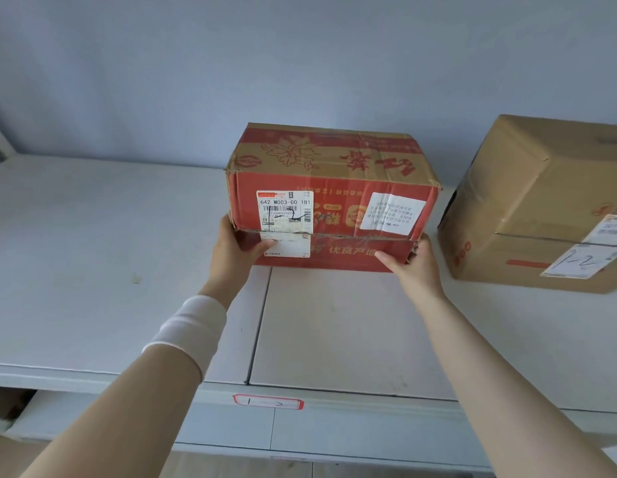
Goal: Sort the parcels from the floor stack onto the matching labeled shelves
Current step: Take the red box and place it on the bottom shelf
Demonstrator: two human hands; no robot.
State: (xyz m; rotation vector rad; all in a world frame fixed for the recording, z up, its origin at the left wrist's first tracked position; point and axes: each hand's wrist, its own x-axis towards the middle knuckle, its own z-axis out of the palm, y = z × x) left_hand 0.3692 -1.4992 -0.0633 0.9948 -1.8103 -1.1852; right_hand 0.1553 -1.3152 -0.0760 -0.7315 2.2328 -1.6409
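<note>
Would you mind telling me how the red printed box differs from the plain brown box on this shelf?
The red printed box is held by both hands, left hand and right hand; the plain brown box stands untouched. The red one faces the camera squarely; the brown one sits angled, partly out of frame. Both rest on the shelf and carry labels.

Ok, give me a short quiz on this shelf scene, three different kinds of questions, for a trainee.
1. True or false: both hands hold the red box at its lower front corners.
2. Multiple choice: the plain brown box stands A) on top of the red box, B) to its right, apart from it, C) on the floor.
3. Short answer: where is the red-bordered shelf label?

Key
1. True: the left hand and the right hand each have a grip on a lower corner.
2. B.
3. On the front edge of the shelf, below the red box.
</note>
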